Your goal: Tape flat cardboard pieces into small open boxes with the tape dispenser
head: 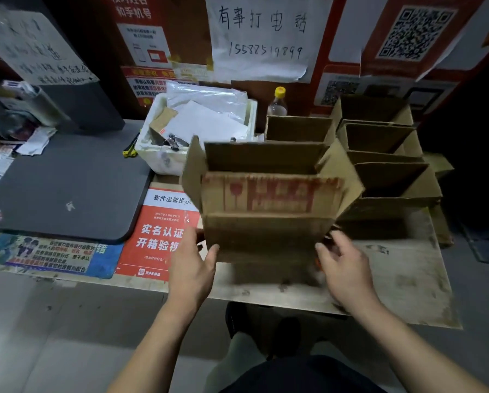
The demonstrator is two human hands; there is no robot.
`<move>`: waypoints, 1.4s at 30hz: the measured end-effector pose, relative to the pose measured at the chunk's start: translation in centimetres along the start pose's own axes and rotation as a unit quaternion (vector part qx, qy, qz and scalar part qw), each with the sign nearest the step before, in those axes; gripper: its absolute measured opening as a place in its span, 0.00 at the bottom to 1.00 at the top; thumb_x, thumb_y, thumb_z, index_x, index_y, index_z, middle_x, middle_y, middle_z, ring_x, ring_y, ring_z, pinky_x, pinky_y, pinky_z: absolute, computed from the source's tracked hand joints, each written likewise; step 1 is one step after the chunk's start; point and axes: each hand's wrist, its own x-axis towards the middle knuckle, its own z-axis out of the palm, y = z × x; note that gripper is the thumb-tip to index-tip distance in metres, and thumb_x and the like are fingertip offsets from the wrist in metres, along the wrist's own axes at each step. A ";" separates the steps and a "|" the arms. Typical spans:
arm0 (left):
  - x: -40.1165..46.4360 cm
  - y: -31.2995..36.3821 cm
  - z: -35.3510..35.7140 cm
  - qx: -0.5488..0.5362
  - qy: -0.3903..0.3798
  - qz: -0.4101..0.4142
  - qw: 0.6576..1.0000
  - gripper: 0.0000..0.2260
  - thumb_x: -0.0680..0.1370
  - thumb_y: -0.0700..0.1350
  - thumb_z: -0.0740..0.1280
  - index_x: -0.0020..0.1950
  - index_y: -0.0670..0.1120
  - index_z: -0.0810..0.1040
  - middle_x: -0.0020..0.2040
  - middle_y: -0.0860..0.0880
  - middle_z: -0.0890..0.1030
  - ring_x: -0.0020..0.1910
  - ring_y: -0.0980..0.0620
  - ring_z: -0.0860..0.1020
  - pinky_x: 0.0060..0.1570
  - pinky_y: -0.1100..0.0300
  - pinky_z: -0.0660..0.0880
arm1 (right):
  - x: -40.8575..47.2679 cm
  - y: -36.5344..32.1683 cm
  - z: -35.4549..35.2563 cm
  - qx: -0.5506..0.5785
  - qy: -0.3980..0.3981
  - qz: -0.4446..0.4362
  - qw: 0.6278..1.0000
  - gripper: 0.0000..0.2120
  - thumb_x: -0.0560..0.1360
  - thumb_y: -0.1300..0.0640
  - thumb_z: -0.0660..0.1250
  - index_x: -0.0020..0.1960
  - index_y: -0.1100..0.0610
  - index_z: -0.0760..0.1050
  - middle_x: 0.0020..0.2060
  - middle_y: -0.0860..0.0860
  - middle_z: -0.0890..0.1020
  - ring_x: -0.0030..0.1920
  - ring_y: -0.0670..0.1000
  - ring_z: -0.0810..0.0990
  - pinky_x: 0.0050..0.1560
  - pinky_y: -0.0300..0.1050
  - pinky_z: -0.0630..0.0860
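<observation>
1. Presently, a cardboard box (269,199) with red print on its near wall stands open-topped at the middle of the surface (402,279), flaps raised.
2. The left hand (190,265) is at the box's lower left corner; its thumb touches the near bottom flap and its fingers reach behind the left edge, so the grip is a loose hold on that corner.
3. The right hand (342,265) is at the lower right corner, fingers loosely spread; whether they touch the cardboard cannot be told through blur.
4. Finished open boxes (379,154) stand in a row just right of and behind the held box.
5. A white foam bin (164,157) of plastic mailers sits behind left; a yellow-capped bottle (278,102) stands behind the boxes.
6. A closed grey laptop (67,188) lies at left, a red notice (159,234) beside it.
</observation>
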 end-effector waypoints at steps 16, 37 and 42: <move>1.4 -0.4 4.9 -0.115 -0.186 -0.069 0.973 0.33 0.81 0.38 0.66 0.80 0.62 0.58 0.70 0.58 0.74 0.72 0.55 0.71 0.75 0.48 0.68 | 1.6 3.9 2.3 0.127 -0.031 0.161 0.978 0.34 0.79 0.68 0.65 0.80 0.50 0.60 0.76 0.50 0.70 0.68 0.46 0.72 0.62 0.42 0.71; 8.6 5.0 10.5 -0.099 -0.264 -0.063 0.957 0.36 0.78 0.41 0.70 0.80 0.61 0.57 0.74 0.51 0.73 0.74 0.46 0.71 0.74 0.43 0.69 | 8.6 3.6 -2.8 0.175 -0.036 0.192 0.965 0.34 0.78 0.71 0.62 0.80 0.50 0.61 0.76 0.52 0.70 0.78 0.53 0.66 0.75 0.59 0.68; 8.9 5.3 10.3 -0.099 -0.262 -0.059 0.958 0.37 0.79 0.39 0.70 0.81 0.58 0.55 0.75 0.51 0.71 0.73 0.46 0.71 0.73 0.45 0.69 | 8.6 4.1 -3.4 0.183 -0.064 0.182 0.964 0.37 0.79 0.72 0.62 0.83 0.53 0.55 0.80 0.54 0.64 0.80 0.52 0.61 0.77 0.55 0.64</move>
